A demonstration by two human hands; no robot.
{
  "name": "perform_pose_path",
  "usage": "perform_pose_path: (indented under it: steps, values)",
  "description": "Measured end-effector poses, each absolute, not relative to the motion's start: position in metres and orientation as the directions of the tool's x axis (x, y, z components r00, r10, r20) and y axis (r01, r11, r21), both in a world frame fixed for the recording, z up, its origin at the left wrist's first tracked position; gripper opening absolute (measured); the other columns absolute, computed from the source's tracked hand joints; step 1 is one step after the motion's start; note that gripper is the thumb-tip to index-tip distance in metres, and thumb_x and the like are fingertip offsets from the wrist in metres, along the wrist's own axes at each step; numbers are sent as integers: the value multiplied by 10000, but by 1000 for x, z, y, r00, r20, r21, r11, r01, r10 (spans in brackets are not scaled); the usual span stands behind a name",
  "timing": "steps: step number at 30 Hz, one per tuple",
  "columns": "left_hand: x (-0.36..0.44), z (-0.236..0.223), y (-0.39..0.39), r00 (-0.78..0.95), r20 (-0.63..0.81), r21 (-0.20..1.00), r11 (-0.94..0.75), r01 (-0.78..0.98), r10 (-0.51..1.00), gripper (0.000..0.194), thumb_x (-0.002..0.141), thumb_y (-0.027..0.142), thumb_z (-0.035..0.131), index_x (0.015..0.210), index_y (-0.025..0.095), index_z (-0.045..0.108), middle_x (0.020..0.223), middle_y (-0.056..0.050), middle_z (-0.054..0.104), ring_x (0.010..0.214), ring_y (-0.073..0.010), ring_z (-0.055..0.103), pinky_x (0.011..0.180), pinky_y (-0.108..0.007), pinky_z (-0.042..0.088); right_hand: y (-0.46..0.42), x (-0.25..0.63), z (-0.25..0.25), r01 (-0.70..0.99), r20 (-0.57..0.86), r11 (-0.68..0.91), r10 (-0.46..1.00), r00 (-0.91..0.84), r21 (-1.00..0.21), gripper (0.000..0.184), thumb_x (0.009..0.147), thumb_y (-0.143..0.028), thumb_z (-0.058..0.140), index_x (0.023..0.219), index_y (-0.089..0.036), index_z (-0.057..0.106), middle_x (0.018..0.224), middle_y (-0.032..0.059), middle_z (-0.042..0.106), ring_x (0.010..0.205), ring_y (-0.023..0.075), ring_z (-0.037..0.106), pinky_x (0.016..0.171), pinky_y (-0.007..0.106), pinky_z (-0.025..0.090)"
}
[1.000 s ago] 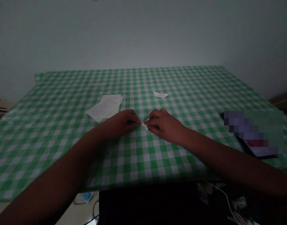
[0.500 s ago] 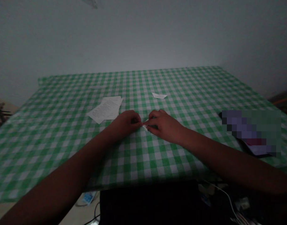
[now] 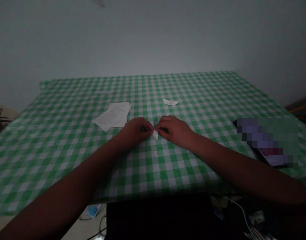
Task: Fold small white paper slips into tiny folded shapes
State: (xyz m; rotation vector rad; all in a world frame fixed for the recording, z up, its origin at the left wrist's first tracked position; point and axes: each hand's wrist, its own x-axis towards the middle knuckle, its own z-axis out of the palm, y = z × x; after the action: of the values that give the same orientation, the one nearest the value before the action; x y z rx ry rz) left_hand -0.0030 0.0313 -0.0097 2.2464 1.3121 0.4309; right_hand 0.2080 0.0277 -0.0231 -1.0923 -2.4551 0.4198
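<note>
Both hands rest at the middle of a table covered by a green-and-white checked cloth [image 3: 67,140]. My left hand [image 3: 134,131] and my right hand [image 3: 174,130] meet fingertip to fingertip, each pinching a small folded piece of white paper [image 3: 155,134] that lies low on the cloth between them. Most of the paper is hidden by my fingers.
A loose stack of printed sheets [image 3: 113,115] lies just beyond my left hand. A small folded white paper [image 3: 170,102] sits farther back. A dark flat object [image 3: 268,143], partly blurred out, lies at the right edge. Cables and clutter [image 3: 245,216] show below the table's front edge.
My hands have drawn slightly closer together and the small paper between them has turned, showing a little more white below the fingertips.
</note>
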Motion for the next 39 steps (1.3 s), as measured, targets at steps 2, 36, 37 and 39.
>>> perform_pose_path:
  steps: [2, 36, 37, 39]
  values:
    - [-3, -10, 31, 484, 22, 562, -411, 718, 875, 148, 822, 291, 616, 878, 230, 737, 855, -28, 624, 823, -189, 587, 770, -330, 476, 28, 208, -23, 631, 239, 645, 756, -609, -431, 125, 913, -239, 590, 933, -209, 710, 964, 35, 664, 956, 192, 591, 787, 302, 448]
    - [-2, -6, 30, 503, -7, 575, -408, 709, 864, 135, 831, 256, 599, 857, 220, 727, 889, -38, 644, 847, -188, 595, 835, -346, 481, 24, 212, -22, 644, 193, 680, 725, -661, -350, 233, 925, -402, 590, 1059, -217, 631, 1069, 69, 622, 1010, 242, 539, 822, 363, 450]
    - [-2, -7, 30, 504, -4, 573, -411, 709, 864, 136, 830, 257, 600, 854, 218, 728, 886, -38, 641, 838, -185, 595, 827, -343, 481, 24, 212, -22, 642, 193, 686, 720, -666, -341, 244, 923, -409, 591, 1067, -215, 627, 1076, 73, 619, 1011, 244, 536, 829, 368, 449]
    - [-3, -8, 30, 504, 6, 575, -415, 705, 864, 138, 825, 258, 603, 856, 211, 730, 875, -38, 638, 817, -182, 595, 800, -337, 483, 24, 212, -21, 642, 191, 693, 714, -674, -328, 257, 925, -416, 586, 1077, -212, 622, 1089, 79, 613, 1011, 247, 531, 838, 375, 448]
